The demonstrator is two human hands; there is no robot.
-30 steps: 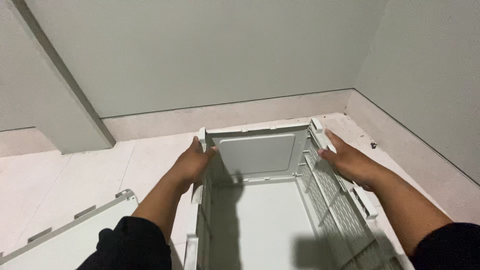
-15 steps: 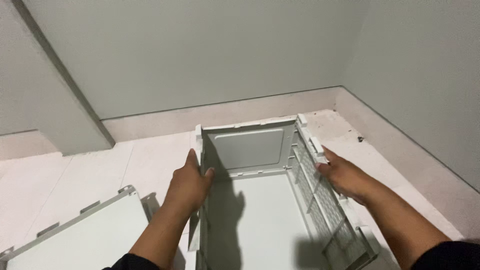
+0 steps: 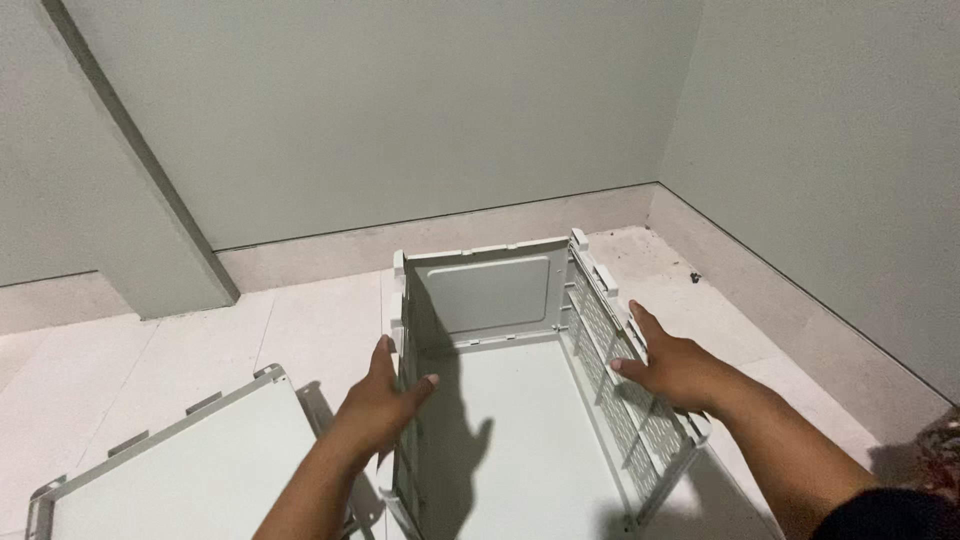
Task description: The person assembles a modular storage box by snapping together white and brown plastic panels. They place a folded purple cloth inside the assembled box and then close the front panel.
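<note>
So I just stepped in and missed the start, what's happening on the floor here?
A person is handling a pale folding crate that sits open on the tiled floor near the room's corner. The left hand grips the top edge of the crate's left wall; the right hand rests on the slotted right wall, which leans outward. The far end panel stands upright. A flat white panel lies on the floor to the left, untouched.

Your left hand (image 3: 385, 405) rests on the left wall of the crate (image 3: 520, 440), your right hand (image 3: 672, 368) on its right wall, the crate standing on the floor (image 3: 300, 330) in the room's corner. A flat panel (image 3: 180, 470) lies to its left.
</note>
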